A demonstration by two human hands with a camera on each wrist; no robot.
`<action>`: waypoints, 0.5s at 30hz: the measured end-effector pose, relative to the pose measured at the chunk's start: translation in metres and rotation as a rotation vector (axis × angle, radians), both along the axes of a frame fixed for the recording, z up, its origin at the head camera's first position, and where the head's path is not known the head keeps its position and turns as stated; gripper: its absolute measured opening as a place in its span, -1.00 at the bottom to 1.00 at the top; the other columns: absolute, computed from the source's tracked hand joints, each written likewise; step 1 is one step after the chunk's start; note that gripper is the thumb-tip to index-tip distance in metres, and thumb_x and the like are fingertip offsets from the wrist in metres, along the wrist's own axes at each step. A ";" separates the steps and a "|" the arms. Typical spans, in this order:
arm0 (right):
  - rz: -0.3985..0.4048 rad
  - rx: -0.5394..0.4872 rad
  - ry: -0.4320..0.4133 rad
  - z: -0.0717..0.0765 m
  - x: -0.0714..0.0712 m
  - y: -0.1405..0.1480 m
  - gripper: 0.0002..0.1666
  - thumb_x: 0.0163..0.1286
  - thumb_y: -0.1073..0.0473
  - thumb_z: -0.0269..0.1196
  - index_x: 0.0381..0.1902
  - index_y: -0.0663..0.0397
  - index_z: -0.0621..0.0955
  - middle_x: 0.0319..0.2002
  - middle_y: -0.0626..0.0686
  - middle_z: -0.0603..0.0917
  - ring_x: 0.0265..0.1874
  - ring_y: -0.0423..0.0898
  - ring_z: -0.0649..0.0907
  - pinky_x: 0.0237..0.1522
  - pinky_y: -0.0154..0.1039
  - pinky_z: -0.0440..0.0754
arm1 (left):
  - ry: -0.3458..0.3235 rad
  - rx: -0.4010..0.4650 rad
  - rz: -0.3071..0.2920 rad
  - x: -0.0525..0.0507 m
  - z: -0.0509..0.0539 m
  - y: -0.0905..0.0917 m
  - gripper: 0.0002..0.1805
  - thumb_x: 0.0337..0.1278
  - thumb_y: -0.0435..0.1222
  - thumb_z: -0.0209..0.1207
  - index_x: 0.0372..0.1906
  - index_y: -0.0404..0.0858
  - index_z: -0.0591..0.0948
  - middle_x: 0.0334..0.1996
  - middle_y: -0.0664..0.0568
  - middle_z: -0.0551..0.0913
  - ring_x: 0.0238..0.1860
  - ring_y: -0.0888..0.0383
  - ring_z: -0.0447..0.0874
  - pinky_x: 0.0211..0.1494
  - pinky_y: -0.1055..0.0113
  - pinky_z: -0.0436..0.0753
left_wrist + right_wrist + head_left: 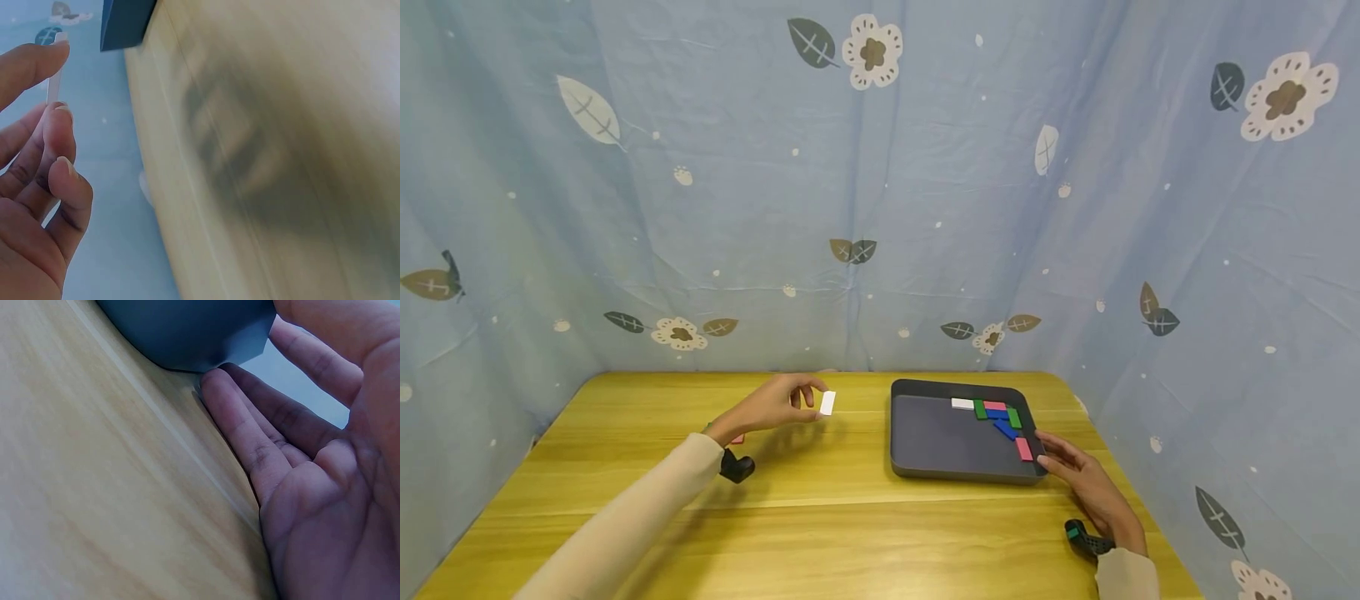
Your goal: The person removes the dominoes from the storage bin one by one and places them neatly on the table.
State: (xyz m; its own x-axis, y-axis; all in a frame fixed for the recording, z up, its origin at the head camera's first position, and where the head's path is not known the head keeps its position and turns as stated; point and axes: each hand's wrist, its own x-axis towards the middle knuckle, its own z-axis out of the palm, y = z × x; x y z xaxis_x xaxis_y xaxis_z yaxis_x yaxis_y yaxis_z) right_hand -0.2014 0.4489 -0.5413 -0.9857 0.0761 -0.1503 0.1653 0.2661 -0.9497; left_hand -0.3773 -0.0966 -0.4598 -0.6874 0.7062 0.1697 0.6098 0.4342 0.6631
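My left hand (778, 402) is raised above the table and pinches a small white rectangular tile (827, 403) between thumb and fingertips. Seen edge-on in the left wrist view, the tile (54, 84) looks thin. To its right lies a dark grey tray (932, 462). Along the tray's back and right side are several tiles, among them a white tile (962, 403), a blue tile (1005, 429) and a pink tile (1024, 449). My right hand (1086, 479) touches the tray's right side; in the right wrist view its fingers (234, 412) extend fairly straight to the tray wall (194, 337).
Partly hidden behind the left wrist, a pink piece (738, 439) lies on the wooden table (820, 533). A patterned blue curtain (737, 208) hangs behind the table and along its sides. Each wrist wears a dark device.
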 end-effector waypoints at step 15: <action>-0.012 -0.001 0.000 -0.001 0.001 -0.003 -0.17 0.50 -0.11 0.30 0.60 -0.07 0.28 0.56 0.14 0.22 0.51 0.16 0.24 0.47 0.24 0.15 | -0.008 -0.023 0.065 0.007 -0.022 -0.048 -0.53 0.21 -0.18 0.46 0.16 -0.26 0.65 -0.34 0.13 0.63 -0.49 0.11 0.52 -0.37 0.33 0.53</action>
State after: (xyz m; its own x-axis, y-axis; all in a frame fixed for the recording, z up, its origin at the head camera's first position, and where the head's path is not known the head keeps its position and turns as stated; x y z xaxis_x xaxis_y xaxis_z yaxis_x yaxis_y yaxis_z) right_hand -0.2006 0.4463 -0.5419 -0.9848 0.0877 -0.1499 0.1680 0.2634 -0.9499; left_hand -0.3707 -0.1445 -0.4821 -0.7329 0.6640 0.1481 0.5746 0.4876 0.6574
